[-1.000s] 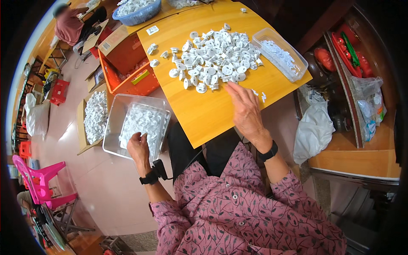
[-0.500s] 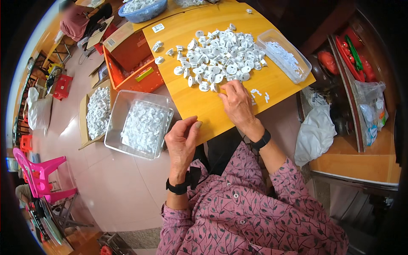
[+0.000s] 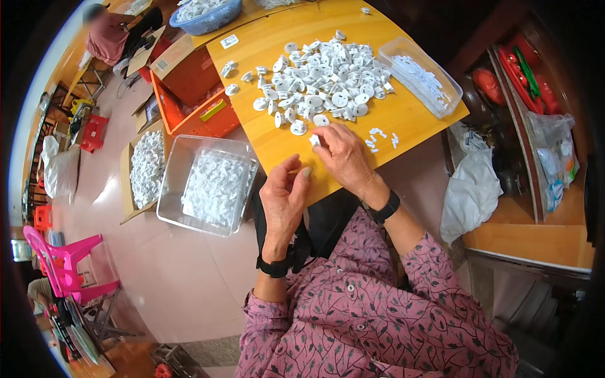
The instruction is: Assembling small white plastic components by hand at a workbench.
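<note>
My right hand (image 3: 345, 159) pinches a small white plastic part (image 3: 314, 140) between thumb and fingertips, just above the near side of the yellow table (image 3: 268, 142). Facing it at the table's edge is my left hand (image 3: 283, 195), its thumb and curled fingers apart with nothing between them. Beyond both hands spreads a pile of white round plastic parts (image 3: 328, 82) with disc-shaped ends. Several thin white strips (image 3: 373, 140) lie to the right of my right hand. At the table's right edge stands a clear tub (image 3: 449, 112) with many similar small white pieces.
Left of the table, a clear bin (image 3: 165, 200) and a cardboard box (image 3: 128, 205) hold white parts. Behind them is an orange crate (image 3: 165, 112). A blue basin (image 3: 217, 22) stands at the far left, a pink chair (image 3: 79, 249) on the floor. Another person (image 3: 107, 38) sits farther back.
My right hand has drawn back slightly from the pile's near edge with a white part in its fingers. My left hand has moved right and up toward it.
</note>
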`<state>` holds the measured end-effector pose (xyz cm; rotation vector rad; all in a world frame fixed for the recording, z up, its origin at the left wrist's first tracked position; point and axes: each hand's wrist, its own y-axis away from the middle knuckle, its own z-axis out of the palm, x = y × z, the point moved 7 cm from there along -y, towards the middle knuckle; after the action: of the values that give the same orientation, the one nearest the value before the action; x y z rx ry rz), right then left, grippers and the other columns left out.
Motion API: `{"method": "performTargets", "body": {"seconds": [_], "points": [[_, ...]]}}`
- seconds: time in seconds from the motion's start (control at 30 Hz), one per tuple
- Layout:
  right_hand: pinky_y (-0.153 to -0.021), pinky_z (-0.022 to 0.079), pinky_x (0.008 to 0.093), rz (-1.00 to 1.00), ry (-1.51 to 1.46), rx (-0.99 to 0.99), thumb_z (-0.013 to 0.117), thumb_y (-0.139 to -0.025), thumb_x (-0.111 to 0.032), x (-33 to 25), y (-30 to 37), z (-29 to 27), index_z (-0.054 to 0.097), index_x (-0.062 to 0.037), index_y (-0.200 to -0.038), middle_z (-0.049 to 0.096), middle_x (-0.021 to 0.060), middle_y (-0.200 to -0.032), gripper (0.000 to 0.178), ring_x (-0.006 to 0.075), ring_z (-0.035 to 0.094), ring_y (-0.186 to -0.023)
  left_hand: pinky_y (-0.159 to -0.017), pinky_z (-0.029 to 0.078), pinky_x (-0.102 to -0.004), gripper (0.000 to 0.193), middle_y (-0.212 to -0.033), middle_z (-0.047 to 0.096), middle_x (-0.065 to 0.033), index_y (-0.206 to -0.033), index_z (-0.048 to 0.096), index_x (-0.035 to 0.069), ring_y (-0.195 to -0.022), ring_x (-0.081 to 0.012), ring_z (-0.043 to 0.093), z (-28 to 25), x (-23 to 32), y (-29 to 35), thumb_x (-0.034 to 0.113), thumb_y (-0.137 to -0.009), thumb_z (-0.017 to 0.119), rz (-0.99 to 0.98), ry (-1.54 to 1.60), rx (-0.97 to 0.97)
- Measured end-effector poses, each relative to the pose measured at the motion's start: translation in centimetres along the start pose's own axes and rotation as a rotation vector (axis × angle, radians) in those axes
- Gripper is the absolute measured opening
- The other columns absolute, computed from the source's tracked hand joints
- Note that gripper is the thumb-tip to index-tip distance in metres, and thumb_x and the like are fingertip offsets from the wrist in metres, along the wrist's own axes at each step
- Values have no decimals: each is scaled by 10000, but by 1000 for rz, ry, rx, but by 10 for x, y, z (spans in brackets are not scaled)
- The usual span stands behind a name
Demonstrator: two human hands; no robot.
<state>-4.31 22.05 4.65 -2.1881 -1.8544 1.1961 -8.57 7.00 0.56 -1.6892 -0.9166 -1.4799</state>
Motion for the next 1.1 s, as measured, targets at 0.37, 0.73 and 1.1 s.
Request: {"method": "performTargets", "body": {"seconds": [0.37,0.73,1.1], "points": [[-706,523,379,139,-439,-13,637,-792,42,-24,51,-21,590,2,-1100,613,143,-933,314,303,637,-812,-768,574,-261,289,-1009,686,-94,-1199,610,-36,-872,-135,666,22,2,8,83,-938,641,-258,455,-139],[-795,450,408,144,410,109,595,-827,-17,31,78,-65,612,-6,-1109,542,123,-991,282,301,562,-930,-744,571,-304,264,-1000,679,-134,-1179,607,-48,-846,-231,690,35,-10,13,77,-947,618,-314,716,-203],[-812,422,402,87,575,-93,571,-819,-2,11,83,-51,554,51,-1196,523,151,-1114,381,293,543,-1019,-749,578,-299,276,-1019,676,-140,-1197,597,-45,-862,-229,688,32,-13,16,88,-955,607,-325,758,-194]]}}
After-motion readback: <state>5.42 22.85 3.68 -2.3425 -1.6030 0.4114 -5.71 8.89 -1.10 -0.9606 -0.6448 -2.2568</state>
